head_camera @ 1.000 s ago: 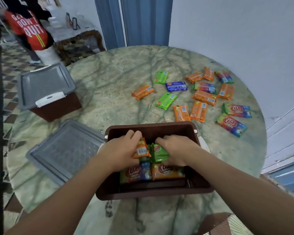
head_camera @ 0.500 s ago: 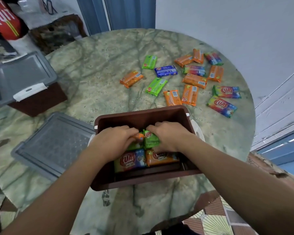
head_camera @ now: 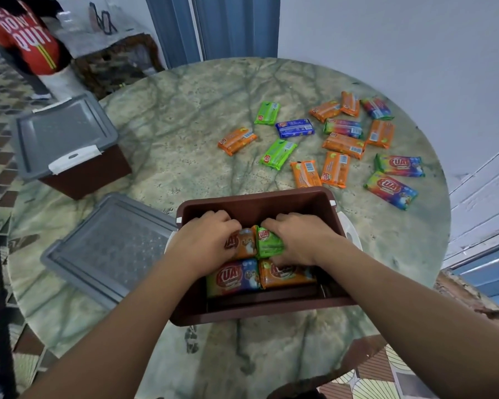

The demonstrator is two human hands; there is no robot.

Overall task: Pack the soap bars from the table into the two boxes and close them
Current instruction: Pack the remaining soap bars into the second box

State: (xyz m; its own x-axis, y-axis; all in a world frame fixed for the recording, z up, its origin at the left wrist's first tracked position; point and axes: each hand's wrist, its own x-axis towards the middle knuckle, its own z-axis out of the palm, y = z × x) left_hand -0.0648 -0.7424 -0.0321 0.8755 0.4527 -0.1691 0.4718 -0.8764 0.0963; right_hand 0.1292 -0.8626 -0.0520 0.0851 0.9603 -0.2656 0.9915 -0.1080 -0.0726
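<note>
Two boxes sit on the round marbled worktop (head_camera: 185, 156). The open box (head_camera: 257, 309), brown, is at the near edge in front of the person; the closed box (head_camera: 92, 174) stands well apart at the far left, under its grey lid with a white latch. A loose lid (head_camera: 107, 249), grey and gridded, lies flat just left of the open box, its corner touching or nearly touching the box wall.

Both hands reach down inside the open box. The left hand (head_camera: 205, 243) has its grip curled over an orange bar (head_camera: 247, 243), fingers pressing on its top. The right hand (head_camera: 297, 240) has its grip closed around a green bar (head_camera: 267, 243), which stands tilted beside the orange one, the two touching. Nearer the person, two more bars lie flat on the box floor side by side: a rainbow bar (head_camera: 234, 279) on the left and a second orange bar (head_camera: 285, 275) on the right.

Fourteen loose bars (head_camera: 343, 145) are scattered on the far right part of the worktop, apart from both boxes. Most are orange, with two green, one blue (head_camera: 295, 128) and several rainbow-coloured; the two nearest the right edge show their printed fronts.

At the far left corner a person in a red shirt (head_camera: 26, 38) stands on the tiled floor.
</note>
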